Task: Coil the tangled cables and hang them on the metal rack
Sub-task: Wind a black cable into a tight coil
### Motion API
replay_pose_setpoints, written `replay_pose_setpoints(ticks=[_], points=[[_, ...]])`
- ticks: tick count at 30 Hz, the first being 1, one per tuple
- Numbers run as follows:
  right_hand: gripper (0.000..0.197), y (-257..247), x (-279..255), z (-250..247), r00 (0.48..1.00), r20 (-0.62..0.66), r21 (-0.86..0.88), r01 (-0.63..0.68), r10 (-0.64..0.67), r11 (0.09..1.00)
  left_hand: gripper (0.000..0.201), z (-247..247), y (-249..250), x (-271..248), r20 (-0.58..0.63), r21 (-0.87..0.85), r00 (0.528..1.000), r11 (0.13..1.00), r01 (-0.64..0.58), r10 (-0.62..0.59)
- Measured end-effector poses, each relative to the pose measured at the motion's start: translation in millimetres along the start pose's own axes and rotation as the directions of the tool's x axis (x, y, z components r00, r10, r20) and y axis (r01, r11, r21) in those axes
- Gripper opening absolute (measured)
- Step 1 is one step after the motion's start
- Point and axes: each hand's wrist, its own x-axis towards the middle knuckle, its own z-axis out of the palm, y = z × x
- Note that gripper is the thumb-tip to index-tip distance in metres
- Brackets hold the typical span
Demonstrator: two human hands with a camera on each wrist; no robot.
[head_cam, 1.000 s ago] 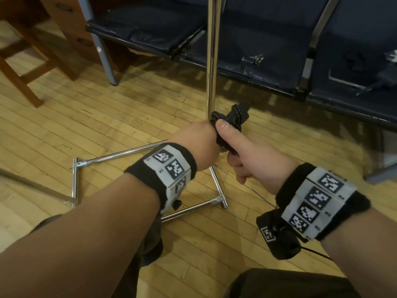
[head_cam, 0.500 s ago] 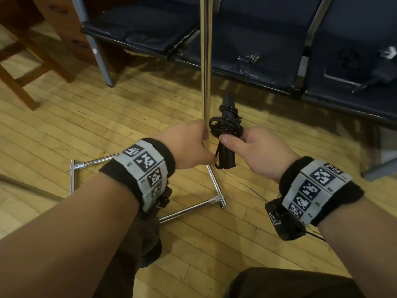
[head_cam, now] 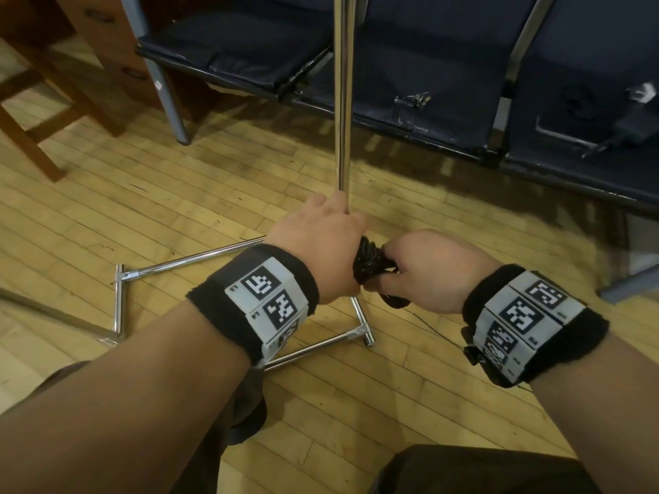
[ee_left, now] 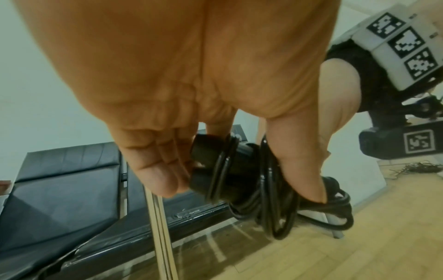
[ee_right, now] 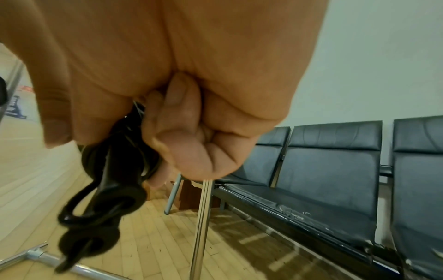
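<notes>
A black cable bundle, coiled tight with a plug at one end, sits between my two hands just in front of the metal rack's upright pole. My left hand holds it with fingers on the plug end and thumb pressed over the loops, as the left wrist view shows on the cable bundle. My right hand grips the other end with curled fingers. In the right wrist view a loop and the plug of the cable bundle hang below that fist. The rack's chrome base lies on the wooden floor beneath.
A row of dark padded seats stands right behind the pole. A charger with a cord lies on the right seat. Wooden furniture is at the left. More tangled cables lie on the floor to the right.
The bundle stood upright in my right hand beside the pole; now it lies lower and sideways. My left hand has closed onto it, so both hands hold it.
</notes>
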Motion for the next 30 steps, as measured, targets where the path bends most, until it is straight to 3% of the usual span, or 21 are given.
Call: replay_pose_setpoints(ticks=[6, 13, 16, 21, 30], points=[[0.033, -7.1, -4.1, -1.5, 0.995, 0.08, -0.081, 0.06, -0.053, 0.995, 0.06, 11.3, 8.2, 0.5, 0.138, 0.071, 0.99, 0.997, -0.029, 0.019], [0.028, -12.8, -11.7, -9.3, 0.983, 0.131, -0.062, 0.136, -0.127, 0.989, 0.043, 14.3, 13.6, 0.9, 0.329, -0.053, 0.944, 0.999, 0.012, 0.006], [0.02, -10.9, -14.6, -14.2, 0.985, 0.101, -0.016, 0.143, -0.141, 0.99, 0.047, 10.7, 13.8, 0.4, 0.339, -0.128, 0.94, 0.992, 0.008, 0.037], [0.02, -10.2, -18.2, -15.7, 0.99, -0.013, 0.051, 0.14, -0.139, 0.989, 0.026, 7.5, 15.5, 2.6, 0.365, -0.157, 0.931, 0.986, 0.05, 0.011], [0.013, -17.9, -22.8, -16.1, 0.985, -0.113, 0.245, 0.156, -0.132, 0.957, 0.022, 18.8, 25.8, 5.2, 0.394, -0.033, 0.919, 0.999, 0.018, -0.003]])
